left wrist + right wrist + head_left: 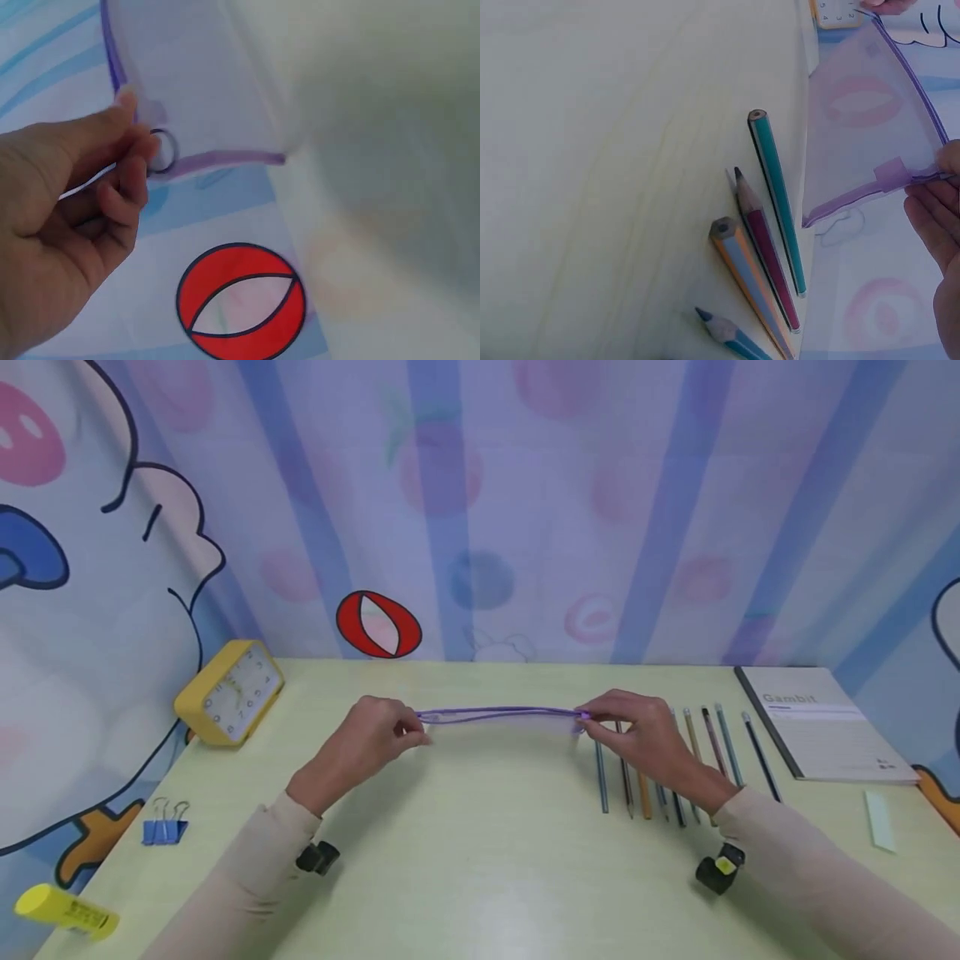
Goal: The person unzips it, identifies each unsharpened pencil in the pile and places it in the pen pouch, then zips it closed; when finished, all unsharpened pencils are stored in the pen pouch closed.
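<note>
Translucent purple-edged pouch (855, 135) held up above pale table (480, 877), stretched between both hands. Left hand (363, 735) pinches one top corner, thumb against fingers; dark ring (175, 152) there, seems attached, blurry. Right hand (641, 727) pinches opposite corner, near purple tab (890, 175). Pencils (602, 785) in row below right hand. Farther right: notebook (817, 727), pale strip (880, 821). Left side: yellow clock (228, 693), blue binder clip (164, 832), yellow glue stick (67, 912).
</note>
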`<state>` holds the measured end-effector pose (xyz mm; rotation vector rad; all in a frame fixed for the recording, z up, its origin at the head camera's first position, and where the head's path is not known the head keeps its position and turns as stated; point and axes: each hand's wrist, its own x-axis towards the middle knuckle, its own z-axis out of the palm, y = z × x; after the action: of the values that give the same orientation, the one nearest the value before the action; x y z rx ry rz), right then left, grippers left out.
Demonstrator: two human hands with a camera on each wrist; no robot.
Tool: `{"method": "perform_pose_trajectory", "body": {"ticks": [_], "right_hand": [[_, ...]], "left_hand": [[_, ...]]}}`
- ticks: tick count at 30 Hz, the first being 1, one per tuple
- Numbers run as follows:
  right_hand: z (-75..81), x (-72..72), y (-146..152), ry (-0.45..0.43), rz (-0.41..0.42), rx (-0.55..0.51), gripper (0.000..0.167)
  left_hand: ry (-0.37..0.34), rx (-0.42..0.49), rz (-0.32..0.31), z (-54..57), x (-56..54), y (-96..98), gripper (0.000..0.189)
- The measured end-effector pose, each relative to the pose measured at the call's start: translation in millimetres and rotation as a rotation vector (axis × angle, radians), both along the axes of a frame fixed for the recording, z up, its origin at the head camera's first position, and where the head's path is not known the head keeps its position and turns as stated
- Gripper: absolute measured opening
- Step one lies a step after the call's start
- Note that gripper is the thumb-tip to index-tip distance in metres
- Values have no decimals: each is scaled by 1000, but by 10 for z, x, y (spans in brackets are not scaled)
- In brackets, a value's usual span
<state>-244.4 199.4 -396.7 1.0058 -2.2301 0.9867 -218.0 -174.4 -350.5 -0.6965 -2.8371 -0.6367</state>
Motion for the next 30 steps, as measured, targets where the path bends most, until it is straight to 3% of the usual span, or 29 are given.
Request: {"method": "perform_pose_trajectory", "body": {"ticks": [7, 11, 14, 16, 19, 25, 27, 30], "right_hand": [[12, -5, 33, -33, 1, -17, 19], [-12, -11, 45, -45, 8, -17, 20], [-29, -15, 44, -45, 12, -11, 21], [-32, -18, 38, -42, 14, -12, 22], [-35, -15, 24, -39, 13, -12, 22], [-37, -2, -3, -68, 13, -7, 23], [-30, -4, -16, -66, 12, -6, 24], [-11, -11, -34, -46, 19, -7, 24]], "left_hand": [[83, 7, -128, 123, -56, 31, 9], [-3, -56, -187, 90, -98, 120, 23], [-60, -78, -186, 32, -111, 183, 28], [-56, -83, -179, -13, -120, 211, 27], [20, -111, -182, -77, -126, 239, 23], [283, -177, -245, -130, -152, 335, 23], [312, -183, -260, -125, -175, 381, 23], [283, -171, -271, -91, -211, 438, 24]]}}
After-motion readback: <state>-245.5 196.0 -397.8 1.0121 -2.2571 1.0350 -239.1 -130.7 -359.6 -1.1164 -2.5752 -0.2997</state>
